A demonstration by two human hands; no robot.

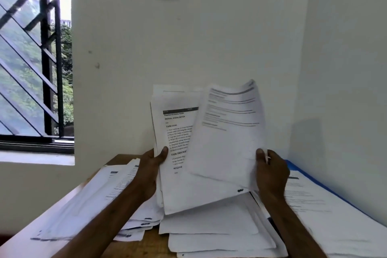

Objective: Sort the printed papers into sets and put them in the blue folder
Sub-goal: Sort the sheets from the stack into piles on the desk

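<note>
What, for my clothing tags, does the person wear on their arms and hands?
Nothing that shows. The left forearm and right forearm are bare down to the frame's edge, no sleeve in view. The left hand and right hand wear no gloves; no watch, bracelet or ring is visible.

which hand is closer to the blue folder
Right. The right hand, pinching a loose sheet, is just left of the blue folder; the left hand grips the paper stack farther left, beyond the right hand.
</note>
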